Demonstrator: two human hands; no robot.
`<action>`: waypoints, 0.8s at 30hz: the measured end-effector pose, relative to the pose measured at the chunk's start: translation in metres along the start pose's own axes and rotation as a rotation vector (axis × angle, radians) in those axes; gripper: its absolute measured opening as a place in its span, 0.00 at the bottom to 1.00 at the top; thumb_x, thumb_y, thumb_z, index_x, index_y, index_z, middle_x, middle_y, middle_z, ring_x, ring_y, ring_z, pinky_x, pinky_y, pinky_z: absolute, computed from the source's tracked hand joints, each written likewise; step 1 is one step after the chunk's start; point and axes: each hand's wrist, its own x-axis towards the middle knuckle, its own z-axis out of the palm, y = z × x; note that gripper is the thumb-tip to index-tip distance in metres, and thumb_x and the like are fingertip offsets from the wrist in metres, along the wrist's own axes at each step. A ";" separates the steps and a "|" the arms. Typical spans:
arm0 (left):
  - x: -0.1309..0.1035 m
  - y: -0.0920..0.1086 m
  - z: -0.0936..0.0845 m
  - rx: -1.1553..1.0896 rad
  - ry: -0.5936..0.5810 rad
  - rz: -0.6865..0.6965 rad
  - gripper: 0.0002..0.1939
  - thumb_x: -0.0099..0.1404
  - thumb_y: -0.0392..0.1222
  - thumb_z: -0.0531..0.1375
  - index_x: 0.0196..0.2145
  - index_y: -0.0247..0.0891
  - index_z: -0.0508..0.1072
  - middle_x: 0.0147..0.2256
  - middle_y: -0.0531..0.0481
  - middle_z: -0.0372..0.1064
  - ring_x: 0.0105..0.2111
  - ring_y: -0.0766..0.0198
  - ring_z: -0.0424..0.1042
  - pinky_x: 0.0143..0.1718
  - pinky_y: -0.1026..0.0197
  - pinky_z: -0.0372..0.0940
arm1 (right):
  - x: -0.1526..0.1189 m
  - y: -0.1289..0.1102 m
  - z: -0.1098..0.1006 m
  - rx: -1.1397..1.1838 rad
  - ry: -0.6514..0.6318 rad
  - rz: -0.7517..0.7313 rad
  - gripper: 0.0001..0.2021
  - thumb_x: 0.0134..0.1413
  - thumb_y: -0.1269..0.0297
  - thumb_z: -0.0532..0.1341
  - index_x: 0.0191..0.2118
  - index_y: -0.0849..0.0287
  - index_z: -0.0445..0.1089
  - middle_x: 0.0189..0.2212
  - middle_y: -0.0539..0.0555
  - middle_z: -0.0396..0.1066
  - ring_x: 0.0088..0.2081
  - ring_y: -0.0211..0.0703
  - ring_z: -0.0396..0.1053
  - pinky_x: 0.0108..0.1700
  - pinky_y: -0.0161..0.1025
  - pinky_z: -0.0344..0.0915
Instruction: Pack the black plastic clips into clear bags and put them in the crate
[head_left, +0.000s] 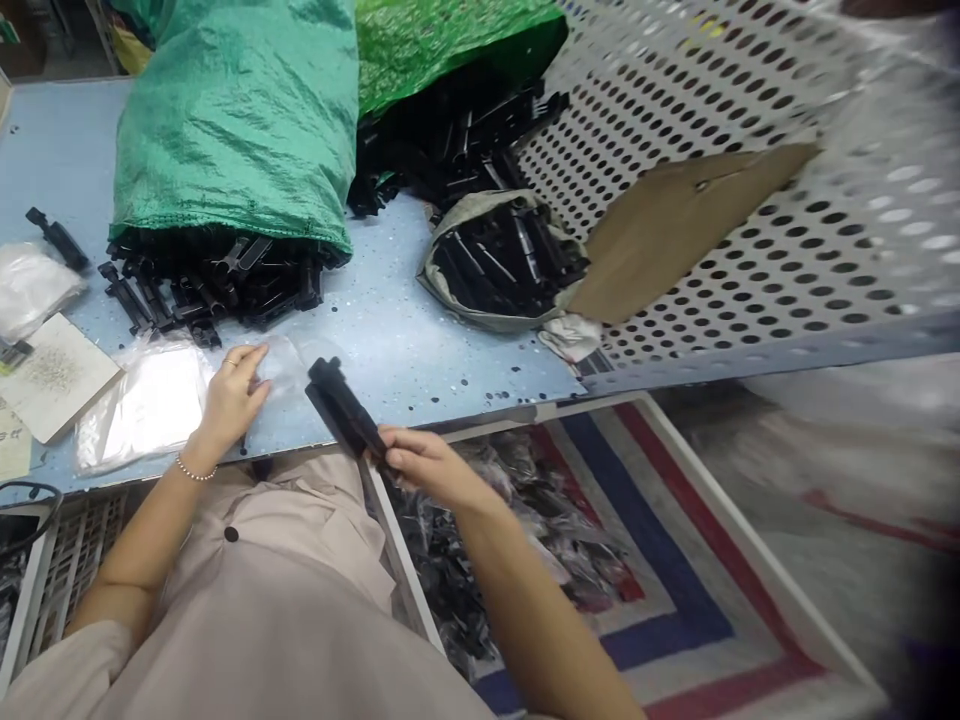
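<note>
My right hand (pixel 420 465) grips the lower end of a black plastic part (pixel 345 408), tilted over the table's front edge. My left hand (pixel 236 395) pinches a clear thin plastic bag (pixel 281 368) that lies against the blue table (pixel 390 300). Beside that hand, to the left, is a stack of clear bags (pixel 150 400). Black parts (pixel 225 280) spill from the mouth of a green sack (pixel 240 120) behind my left hand. A smaller cloth bag (pixel 487 315) full of black parts sits farther right.
A second, brighter green sack (pixel 450 50) with black parts stands at the back. Right of it rises a perforated white panel (pixel 675 110) with brown cardboard (pixel 690 220). Below the table edge, a crate (pixel 750 560) with a striped lining holds bagged black parts. A white card (pixel 56 375) lies left.
</note>
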 end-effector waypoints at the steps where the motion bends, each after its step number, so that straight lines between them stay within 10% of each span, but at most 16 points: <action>1: 0.003 0.003 0.010 -0.033 -0.026 0.029 0.26 0.65 0.34 0.61 0.60 0.42 0.68 0.51 0.44 0.67 0.31 0.71 0.69 0.39 0.62 0.72 | -0.006 0.007 0.016 0.223 -0.038 0.041 0.22 0.51 0.43 0.68 0.37 0.60 0.74 0.29 0.52 0.69 0.20 0.30 0.58 0.18 0.30 0.53; 6: 0.005 0.013 0.040 -0.004 -0.063 0.126 0.33 0.68 0.28 0.54 0.68 0.43 0.56 0.58 0.38 0.63 0.44 0.63 0.74 0.46 0.58 0.73 | -0.009 0.032 0.074 0.924 -0.060 0.234 0.20 0.48 0.50 0.73 0.35 0.64 0.75 0.26 0.52 0.69 0.19 0.24 0.54 0.14 0.22 0.45; 12: -0.018 0.013 0.047 0.168 -0.071 0.487 0.36 0.71 0.26 0.47 0.72 0.42 0.44 0.63 0.36 0.62 0.62 0.53 0.66 0.59 0.52 0.69 | 0.000 0.032 0.068 1.209 -0.078 0.270 0.14 0.54 0.55 0.70 0.36 0.63 0.75 0.26 0.52 0.70 0.20 0.26 0.53 0.12 0.18 0.48; 21: -0.059 0.043 0.071 0.022 -0.136 0.613 0.36 0.70 0.26 0.50 0.72 0.36 0.43 0.57 0.36 0.69 0.57 0.56 0.72 0.54 0.56 0.74 | 0.017 0.022 0.069 0.814 0.623 -0.133 0.23 0.47 0.56 0.74 0.47 0.52 0.66 0.24 0.43 0.68 0.19 0.28 0.60 0.16 0.24 0.59; 24: -0.068 0.062 0.084 -0.071 -0.277 0.612 0.37 0.70 0.26 0.48 0.72 0.36 0.38 0.60 0.35 0.67 0.60 0.55 0.68 0.57 0.53 0.72 | 0.006 0.026 0.054 0.651 0.642 -0.097 0.33 0.45 0.53 0.74 0.56 0.47 0.63 0.21 0.40 0.64 0.16 0.30 0.60 0.16 0.27 0.59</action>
